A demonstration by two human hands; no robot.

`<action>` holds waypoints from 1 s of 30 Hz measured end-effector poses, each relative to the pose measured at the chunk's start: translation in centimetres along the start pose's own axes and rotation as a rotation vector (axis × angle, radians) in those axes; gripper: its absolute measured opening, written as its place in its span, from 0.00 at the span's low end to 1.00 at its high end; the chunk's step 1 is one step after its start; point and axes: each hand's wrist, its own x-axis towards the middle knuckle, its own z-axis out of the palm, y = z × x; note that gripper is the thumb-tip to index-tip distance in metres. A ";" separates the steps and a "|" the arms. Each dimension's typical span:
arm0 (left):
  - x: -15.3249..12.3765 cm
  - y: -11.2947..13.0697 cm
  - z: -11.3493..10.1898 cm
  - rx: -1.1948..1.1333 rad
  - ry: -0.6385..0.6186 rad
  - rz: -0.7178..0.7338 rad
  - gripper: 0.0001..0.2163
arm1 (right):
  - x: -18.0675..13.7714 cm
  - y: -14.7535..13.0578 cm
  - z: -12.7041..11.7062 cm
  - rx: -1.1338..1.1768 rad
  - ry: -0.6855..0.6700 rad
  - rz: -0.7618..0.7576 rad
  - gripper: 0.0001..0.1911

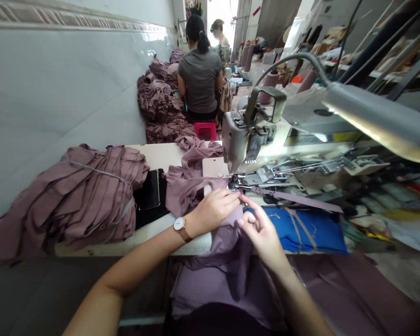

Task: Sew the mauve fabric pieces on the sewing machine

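Observation:
A mauve fabric piece (227,238) runs from my lap over the table edge up to the presser foot (236,182) of a sewing machine (236,135). My left hand (219,207), with a watch (179,224) on its wrist, lies on this fabric just before the foot, fingers pressed together on its edge. My right hand (261,228) is at the fabric's right side. Its index finger reaches to the left fingertips, and its thumb stands apart from the index, touching or close to the cloth. A narrow mauve strip (301,199) leads into the foot from the right.
Left on the table lie a tied bundle of mauve pieces (91,186) and a black phone (150,189). Blue cloth (311,231) lies at the right edge. A lamp (381,116) hangs over the machine. Ahead, a person (201,79) sits beside heaped mauve cloth (159,98).

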 end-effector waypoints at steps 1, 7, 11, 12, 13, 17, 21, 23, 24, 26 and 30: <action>-0.1 -0.1 -0.1 -0.002 0.001 -0.002 0.15 | -0.7 0.6 -0.2 0.008 -0.013 0.032 0.29; -0.4 -0.1 -0.4 -0.050 0.000 -0.034 0.19 | -6.2 4.9 -1.7 -0.068 -0.252 0.346 0.18; -0.5 -0.1 -0.4 -0.060 -0.009 -0.047 0.21 | -7.8 3.6 -2.5 0.202 -0.345 0.488 0.23; -0.5 -0.1 -0.3 -0.062 -0.011 -0.048 0.21 | -7.7 2.9 -2.7 0.252 -0.352 0.480 0.23; -0.4 -0.2 -0.3 -0.065 -0.012 -0.051 0.22 | -7.5 2.2 -2.9 0.281 -0.350 0.468 0.23; -0.3 -0.4 -0.1 -0.064 -0.009 -0.077 0.22 | -6.6 0.7 -3.4 0.327 -0.268 0.438 0.21; -0.2 -0.3 -0.2 -0.039 0.004 -0.124 0.21 | -6.6 0.6 -3.5 0.363 -0.181 0.446 0.19; -0.2 -0.1 -0.3 -0.029 0.001 -0.140 0.20 | -6.9 0.5 -3.5 0.385 -0.171 0.447 0.19; -0.2 0.0 -0.4 -0.024 -0.004 -0.149 0.19 | -7.0 0.5 -3.5 0.386 -0.170 0.444 0.19; -0.2 0.2 -0.4 -0.018 -0.010 -0.163 0.19 | -7.0 0.3 -3.5 0.370 -0.162 0.436 0.20; 0.0 0.3 -0.3 -0.022 0.007 -0.180 0.19 | -6.8 0.1 -3.6 0.354 -0.125 0.427 0.21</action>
